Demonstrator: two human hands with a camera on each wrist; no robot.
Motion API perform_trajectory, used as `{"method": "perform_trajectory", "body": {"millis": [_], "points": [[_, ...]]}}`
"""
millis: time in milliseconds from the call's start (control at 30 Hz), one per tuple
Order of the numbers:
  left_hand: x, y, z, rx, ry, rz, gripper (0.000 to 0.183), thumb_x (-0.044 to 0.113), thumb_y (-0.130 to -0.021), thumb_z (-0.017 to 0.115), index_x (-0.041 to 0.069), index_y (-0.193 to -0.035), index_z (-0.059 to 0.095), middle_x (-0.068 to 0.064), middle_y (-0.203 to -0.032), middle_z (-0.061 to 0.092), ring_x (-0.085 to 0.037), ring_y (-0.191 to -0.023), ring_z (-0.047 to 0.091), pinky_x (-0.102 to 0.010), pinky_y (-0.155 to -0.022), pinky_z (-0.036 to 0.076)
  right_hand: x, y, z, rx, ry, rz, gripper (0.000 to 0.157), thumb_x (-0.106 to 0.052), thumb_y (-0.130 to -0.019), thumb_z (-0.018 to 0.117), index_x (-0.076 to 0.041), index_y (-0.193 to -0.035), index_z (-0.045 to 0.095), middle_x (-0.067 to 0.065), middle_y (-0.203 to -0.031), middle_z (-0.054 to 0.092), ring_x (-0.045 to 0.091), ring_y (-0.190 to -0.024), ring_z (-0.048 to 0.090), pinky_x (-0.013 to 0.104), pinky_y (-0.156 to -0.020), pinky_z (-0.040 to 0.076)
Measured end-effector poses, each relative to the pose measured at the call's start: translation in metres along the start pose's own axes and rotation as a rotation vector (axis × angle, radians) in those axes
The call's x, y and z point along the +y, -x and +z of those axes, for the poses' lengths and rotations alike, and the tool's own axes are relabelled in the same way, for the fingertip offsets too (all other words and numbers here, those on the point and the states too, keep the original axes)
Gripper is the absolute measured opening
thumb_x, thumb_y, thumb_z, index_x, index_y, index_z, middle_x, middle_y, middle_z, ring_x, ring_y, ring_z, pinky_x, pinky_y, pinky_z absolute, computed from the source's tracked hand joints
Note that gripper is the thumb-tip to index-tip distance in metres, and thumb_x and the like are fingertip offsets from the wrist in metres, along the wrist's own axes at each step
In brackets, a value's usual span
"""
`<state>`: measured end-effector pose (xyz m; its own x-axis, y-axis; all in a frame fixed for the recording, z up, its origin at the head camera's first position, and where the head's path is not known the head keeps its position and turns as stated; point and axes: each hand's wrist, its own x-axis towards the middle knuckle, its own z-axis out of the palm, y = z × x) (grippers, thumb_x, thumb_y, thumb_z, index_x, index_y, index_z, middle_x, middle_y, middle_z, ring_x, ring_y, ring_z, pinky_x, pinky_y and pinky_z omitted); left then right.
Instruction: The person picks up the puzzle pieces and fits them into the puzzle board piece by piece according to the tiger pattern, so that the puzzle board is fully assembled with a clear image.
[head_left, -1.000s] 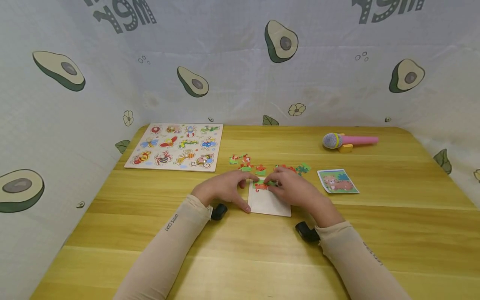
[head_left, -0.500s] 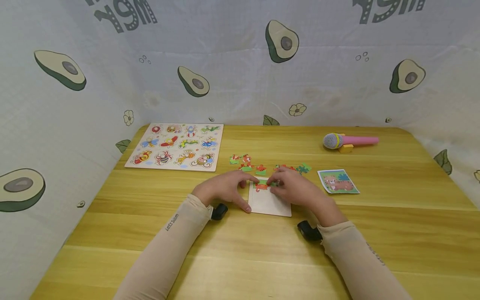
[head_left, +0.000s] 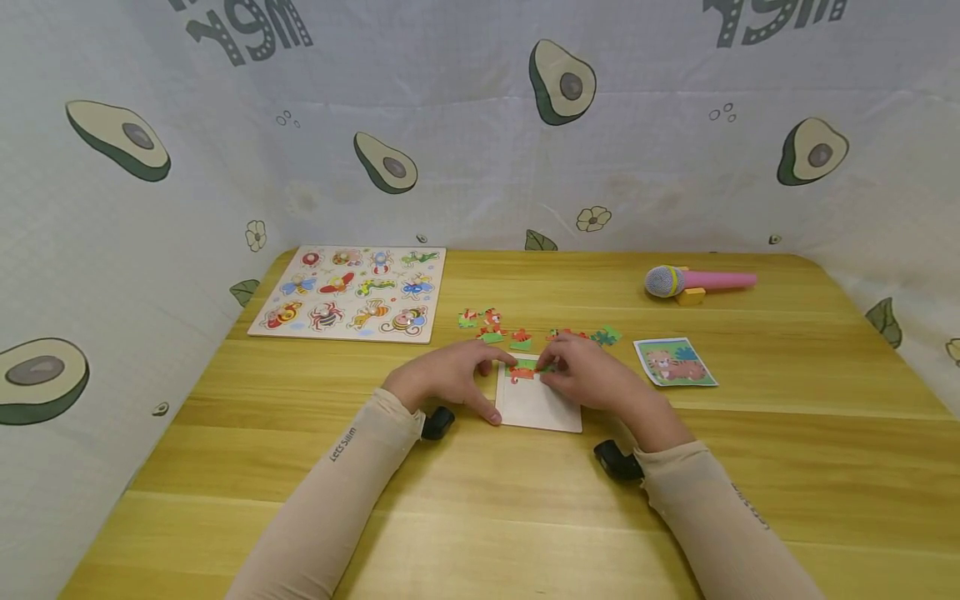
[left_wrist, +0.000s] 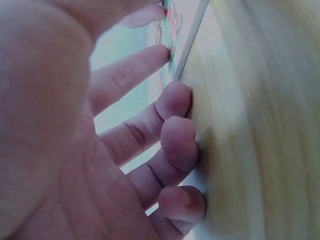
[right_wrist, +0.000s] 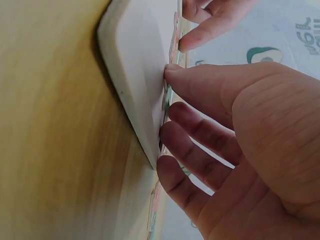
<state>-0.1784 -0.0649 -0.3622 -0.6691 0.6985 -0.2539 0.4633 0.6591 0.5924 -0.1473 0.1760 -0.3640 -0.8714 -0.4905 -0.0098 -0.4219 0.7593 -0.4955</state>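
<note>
A small white puzzle board [head_left: 536, 408] lies between both hands. Along its far edge sits an orange and green puzzle piece [head_left: 522, 372]. The left hand [head_left: 456, 375] touches this piece with its index fingertip, its thumb at the board's near left corner; in the left wrist view the other fingers [left_wrist: 179, 142] bend down onto the table. At the far right part of the board, the right hand [head_left: 588, 375] pinches a greenish puzzle piece [right_wrist: 165, 100], mostly covered by its fingers. Several loose puzzle pieces [head_left: 492, 320] lie just beyond the board.
A large insect peg board [head_left: 360, 329] lies at the back left. To the right is a picture card [head_left: 677, 363] of a tiger. Behind it, a pink microphone [head_left: 712, 281] rests on a yellow stand [head_left: 692, 297]. An avocado-print cloth [head_left: 480, 150] hangs behind the table.
The right hand has shifted very slightly to the right along the board's far edge, uncovering a little more of the orange and green piece. The left hand stays in place.
</note>
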Motion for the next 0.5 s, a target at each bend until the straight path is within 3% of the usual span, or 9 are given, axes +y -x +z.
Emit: {"method": "perform_trajectory", "body": {"millis": [400, 500], "points": [[0.001, 0.001, -0.001, 0.0, 0.006, 0.009, 0.085, 0.041, -0.07, 0.093, 0.022, -0.144, 0.056, 0.0, -0.116, 0.056, -0.016, -0.107, 0.051, -0.034, -0.092, 0.043, 0.004, 0.003, -0.006, -0.003, -0.045, 0.026, 0.014, -0.009, -0.094, 0.069, -0.004, -0.107, 0.071, 0.008, -0.106, 0.064, 0.024, -0.091, 0.059, 0.044, -0.084, 0.051], [0.002, 0.002, -0.001, -0.001, 0.006, 0.005, 0.085, 0.041, -0.071, 0.093, 0.022, -0.144, 0.055, 0.0, -0.116, 0.056, -0.016, -0.107, 0.051, -0.034, -0.092, 0.043, 0.007, 0.004, -0.011, 0.01, -0.073, 0.067, 0.018, -0.01, -0.096, 0.067, -0.003, -0.112, 0.07, 0.009, -0.108, 0.064, 0.025, -0.094, 0.058, 0.044, -0.083, 0.051]]}}
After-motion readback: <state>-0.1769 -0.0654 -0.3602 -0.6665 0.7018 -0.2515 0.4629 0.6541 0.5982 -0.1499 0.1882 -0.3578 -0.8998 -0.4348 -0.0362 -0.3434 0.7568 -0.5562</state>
